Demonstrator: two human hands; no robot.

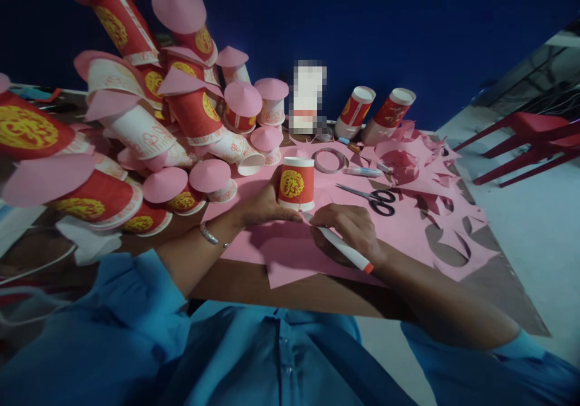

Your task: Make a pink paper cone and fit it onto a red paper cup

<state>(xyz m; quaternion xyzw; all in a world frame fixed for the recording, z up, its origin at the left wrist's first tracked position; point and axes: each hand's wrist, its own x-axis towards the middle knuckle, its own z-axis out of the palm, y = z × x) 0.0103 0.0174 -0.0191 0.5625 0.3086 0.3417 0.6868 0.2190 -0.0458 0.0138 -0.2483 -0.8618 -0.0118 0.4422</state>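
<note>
A red paper cup point(296, 183) with a yellow emblem stands on pink paper point(290, 237) at the middle of the table. My left hand point(272, 205) is wrapped round its left side, thumb along the lower edge. In my right hand point(347, 228) is a white marker point(342, 248) with a red end; its tip is at the base of the cup. Black-handled scissors point(374, 199) lie on the paper to the right, with a roll of tape point(330, 160) behind the cup.
Cups with pink cone tops point(193, 107) are piled at the left. Two stacks of cups point(356, 113) stand at the back. Cut pink scraps point(430, 176) cover the right side, near pens point(362, 171). A red stool point(530, 137) is beyond the table.
</note>
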